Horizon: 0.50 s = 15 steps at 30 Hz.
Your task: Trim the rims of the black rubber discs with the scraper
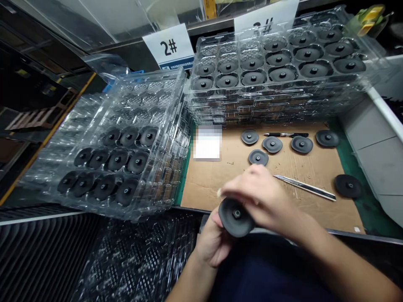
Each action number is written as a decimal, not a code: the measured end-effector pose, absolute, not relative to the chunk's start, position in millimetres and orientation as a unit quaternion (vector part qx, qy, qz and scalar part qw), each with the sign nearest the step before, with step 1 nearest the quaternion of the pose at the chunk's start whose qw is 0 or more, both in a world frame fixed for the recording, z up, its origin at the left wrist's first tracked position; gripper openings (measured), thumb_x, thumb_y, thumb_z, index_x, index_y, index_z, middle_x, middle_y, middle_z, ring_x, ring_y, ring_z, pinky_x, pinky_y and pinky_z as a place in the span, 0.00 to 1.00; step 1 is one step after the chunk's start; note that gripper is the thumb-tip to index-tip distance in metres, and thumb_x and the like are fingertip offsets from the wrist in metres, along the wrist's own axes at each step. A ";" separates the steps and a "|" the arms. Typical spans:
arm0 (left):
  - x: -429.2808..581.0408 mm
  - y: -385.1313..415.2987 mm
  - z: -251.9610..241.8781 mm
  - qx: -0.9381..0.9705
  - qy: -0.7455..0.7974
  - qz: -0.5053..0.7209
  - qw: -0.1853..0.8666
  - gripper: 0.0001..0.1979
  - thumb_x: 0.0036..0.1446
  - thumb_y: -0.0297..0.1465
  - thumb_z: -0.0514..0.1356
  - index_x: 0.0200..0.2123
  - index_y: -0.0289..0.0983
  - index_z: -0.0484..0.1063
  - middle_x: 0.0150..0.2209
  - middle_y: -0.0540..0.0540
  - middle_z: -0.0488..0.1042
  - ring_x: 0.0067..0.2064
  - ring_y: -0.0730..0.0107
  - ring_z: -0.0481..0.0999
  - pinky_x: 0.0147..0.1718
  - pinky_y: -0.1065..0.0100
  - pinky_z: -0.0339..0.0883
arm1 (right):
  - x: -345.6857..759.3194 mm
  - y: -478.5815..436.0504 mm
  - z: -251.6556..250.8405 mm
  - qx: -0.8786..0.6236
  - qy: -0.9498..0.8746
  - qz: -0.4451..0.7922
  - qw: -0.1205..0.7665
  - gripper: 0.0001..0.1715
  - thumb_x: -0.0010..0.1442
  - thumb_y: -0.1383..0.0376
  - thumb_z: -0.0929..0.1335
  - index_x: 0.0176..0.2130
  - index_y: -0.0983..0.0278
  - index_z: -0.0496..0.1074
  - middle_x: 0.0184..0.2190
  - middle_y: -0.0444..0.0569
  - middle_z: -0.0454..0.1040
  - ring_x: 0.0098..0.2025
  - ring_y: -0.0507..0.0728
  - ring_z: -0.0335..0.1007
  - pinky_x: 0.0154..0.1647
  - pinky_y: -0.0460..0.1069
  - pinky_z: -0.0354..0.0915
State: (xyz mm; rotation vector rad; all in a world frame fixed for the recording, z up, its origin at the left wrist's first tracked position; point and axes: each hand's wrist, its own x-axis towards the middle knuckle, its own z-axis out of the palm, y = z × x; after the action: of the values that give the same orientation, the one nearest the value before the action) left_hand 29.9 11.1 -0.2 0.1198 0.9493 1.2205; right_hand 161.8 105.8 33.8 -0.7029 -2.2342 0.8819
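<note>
I hold a dark grey round rubber disc with a small raised hub (pixel 236 216) in both hands, just over the near edge of the bench and close to my lap. My right hand (pixel 262 193) curls over its top rim, fingers closed on it. My left hand (pixel 213 242) cups it from below, with the thumb against its left side.

Just beyond my hands lies a brown cardboard sheet (pixel 217 184) with a thin silver metal blade (pixel 304 187) on it. Further back are five loose grey discs (pixel 272 144) and a black pen (pixel 285 134). A sixth disc (pixel 348 186) sits apart at the right on the green mat (pixel 365 205).

To my left, a tilted stack of clear plastic blister trays (pixel 94 138) has its nearer pockets filled with discs. Behind the cardboard, a second clear tray stack (pixel 283 98) also carries discs. A white card marked "2#" (pixel 170 46) stands at the back.
</note>
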 end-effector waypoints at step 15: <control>21.6 15.4 -1.4 0.020 0.319 0.530 0.786 0.33 0.42 0.44 0.67 0.53 0.42 0.67 0.51 0.42 0.72 0.49 0.53 0.74 0.48 0.59 0.67 | 175.4 91.4 -43.8 -0.506 -0.699 0.439 0.251 0.13 0.63 0.64 0.61 0.44 0.63 0.71 0.37 0.48 0.75 0.31 0.52 0.67 0.32 0.48 0.64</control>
State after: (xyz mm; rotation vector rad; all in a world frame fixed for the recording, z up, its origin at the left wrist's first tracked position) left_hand 21.6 15.4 -1.4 0.0440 0.6874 1.1429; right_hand 175.4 91.4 -43.8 -1.3757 -1.9011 1.1954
